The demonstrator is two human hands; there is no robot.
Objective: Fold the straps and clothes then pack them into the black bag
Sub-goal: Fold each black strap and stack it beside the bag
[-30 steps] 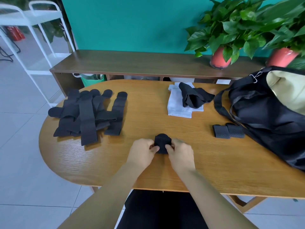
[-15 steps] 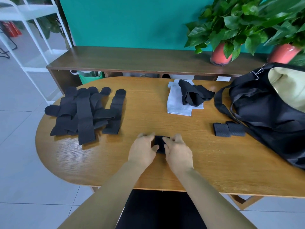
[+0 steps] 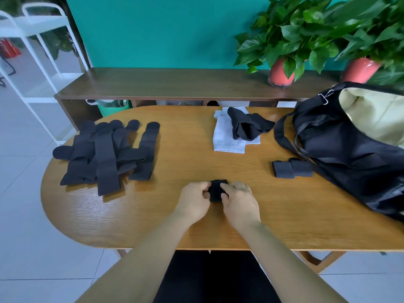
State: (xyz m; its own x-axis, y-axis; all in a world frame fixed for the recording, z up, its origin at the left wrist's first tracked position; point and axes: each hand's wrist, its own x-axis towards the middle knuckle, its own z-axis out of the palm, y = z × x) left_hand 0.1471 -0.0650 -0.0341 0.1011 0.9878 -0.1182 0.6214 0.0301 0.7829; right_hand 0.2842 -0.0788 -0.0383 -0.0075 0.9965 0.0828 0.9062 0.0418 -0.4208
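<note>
Strap in hand: one black strap [image 3: 217,189], folded into a short thick wad, lies on the wooden table [image 3: 196,162] near the middle of its front edge. The left hand [image 3: 193,201] pinches its left side, with fingers curled in and the thumb tucked against the fabric. The right hand [image 3: 239,200] grips its right side, fingertips bent over the top edge. Both hands are clenched on the wad and rest on the tabletop, with only a narrow strip of fabric showing between them.

To the right and a little further back, two folded straps [image 3: 291,169] sit side by side, touching each other and just beside the black bag [image 3: 349,145]. The bag slumps on the right end of the table, its mouth gaping to show a pale lining.

At the far middle lies a white cloth [image 3: 227,142] with a crumpled black garment [image 3: 249,126] on top of it. On the left end, well apart from the hands, the loose straps [image 3: 107,154] lie unfolded in an overlapping heap.

Behind the table stands a dark sideboard [image 3: 175,84] bearing two potted plants [image 3: 281,73], and a white rack [image 3: 32,51] stands at far left
</note>
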